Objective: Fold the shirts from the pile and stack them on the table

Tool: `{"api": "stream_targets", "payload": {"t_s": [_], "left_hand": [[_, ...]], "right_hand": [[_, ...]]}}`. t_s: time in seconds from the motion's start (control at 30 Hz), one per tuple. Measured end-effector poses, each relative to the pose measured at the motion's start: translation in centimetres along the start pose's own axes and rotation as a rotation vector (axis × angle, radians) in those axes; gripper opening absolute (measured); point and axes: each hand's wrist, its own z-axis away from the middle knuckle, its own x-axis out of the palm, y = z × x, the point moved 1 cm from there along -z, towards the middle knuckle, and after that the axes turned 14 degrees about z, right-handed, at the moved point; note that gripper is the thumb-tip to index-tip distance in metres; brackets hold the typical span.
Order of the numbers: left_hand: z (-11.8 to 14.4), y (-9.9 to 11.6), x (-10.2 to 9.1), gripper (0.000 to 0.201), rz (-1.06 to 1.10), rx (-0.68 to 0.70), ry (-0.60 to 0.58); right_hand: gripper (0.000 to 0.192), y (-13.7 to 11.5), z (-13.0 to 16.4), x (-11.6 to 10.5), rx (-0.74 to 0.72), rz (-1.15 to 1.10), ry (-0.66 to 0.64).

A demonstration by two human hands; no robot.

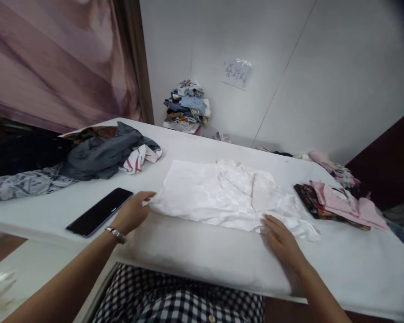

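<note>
A white shirt (202,193) lies on its side across the white-covered table (195,255), its collar end to the right and its hem end to the left. My left hand (134,211), with a bracelet at the wrist, pinches the near left corner of the shirt. Along the near edge, further right, my right hand (281,238) has its fingers closed on the cloth; the fingertips are partly hidden. Part of the shirt spreads loosely beyond that hand to the right. A black phone (101,211) rests left of my left hand.
Crumpled dark and grey clothes (97,152) are heaped at the left. Folded garments, pink on top (343,199), sit at the right. Behind the table rises a pile of clothes (187,105) against the wall, beside a handwritten sign (236,73). A pink curtain (54,58) hangs back left.
</note>
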Motion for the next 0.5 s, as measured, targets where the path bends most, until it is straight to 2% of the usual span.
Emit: {"api": "stream_targets", "payload": {"t_s": [0.1, 0.2, 0.3, 0.4, 0.5], "left_hand": [[-2.6, 2.1, 1.6, 0.043, -0.036, 0.174, 0.03], [-5.8, 3.9, 4.3, 0.045, -0.164, 0.351, -0.074], [-8.3, 4.6, 6.5, 0.044, -0.254, 0.388, -0.158], [-9.8, 5.0, 7.0, 0.036, -0.298, 0.372, -0.166], [-10.2, 5.5, 6.0, 0.028, -0.316, 0.362, -0.167]], "right_hand": [[0.036, -0.9, -1.5, -0.1, -0.047, -0.025, 0.087], [0.035, -2.3, -2.8, 0.5, -0.12, -0.019, 0.093], [0.035, -4.1, -3.2, 1.5, -0.245, 0.016, 0.087], [0.035, -5.8, -2.8, 2.3, -0.355, 0.065, 0.132], [0.034, -7.5, -2.5, 2.6, -0.414, 0.097, 0.144]]}}
